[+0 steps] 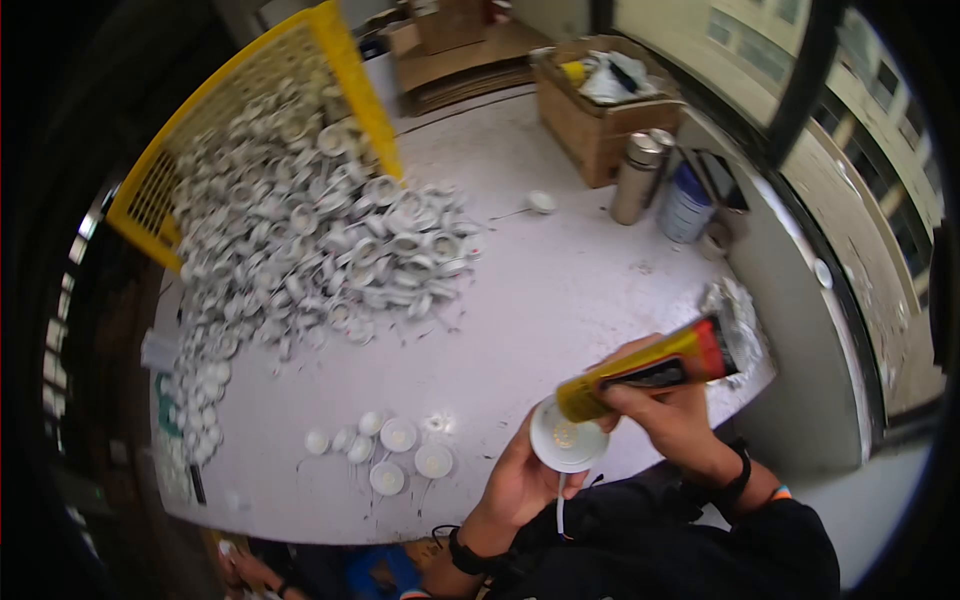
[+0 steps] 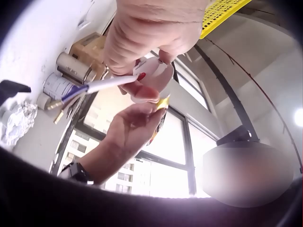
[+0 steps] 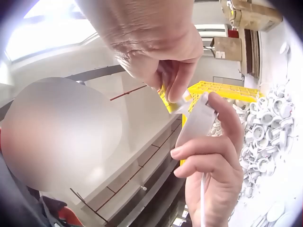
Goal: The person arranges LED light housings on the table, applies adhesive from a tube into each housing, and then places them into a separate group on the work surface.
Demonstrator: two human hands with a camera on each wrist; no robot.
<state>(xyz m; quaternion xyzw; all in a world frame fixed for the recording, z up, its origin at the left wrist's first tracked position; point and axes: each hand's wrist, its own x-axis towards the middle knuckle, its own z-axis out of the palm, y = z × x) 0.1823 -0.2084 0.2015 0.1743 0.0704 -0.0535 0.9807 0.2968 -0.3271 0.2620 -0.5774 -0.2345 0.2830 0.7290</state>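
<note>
Curled round the yellow tube (image 1: 600, 386), the right hand (image 1: 676, 418) should squeeze lightly (steady beats fast); the left hand (image 1: 515, 482) pinches the white disc (image 1: 585, 452), best kept level.

Black sleeves (image 1: 790, 540), black wrist straps (image 1: 740, 476)

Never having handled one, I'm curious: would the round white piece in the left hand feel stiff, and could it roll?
The round white piece is probably stiff: its rim looks evenly round in the left hand. Stood on that circular edge, it might roll. The thin cable hanging from it would likely flex.
</note>
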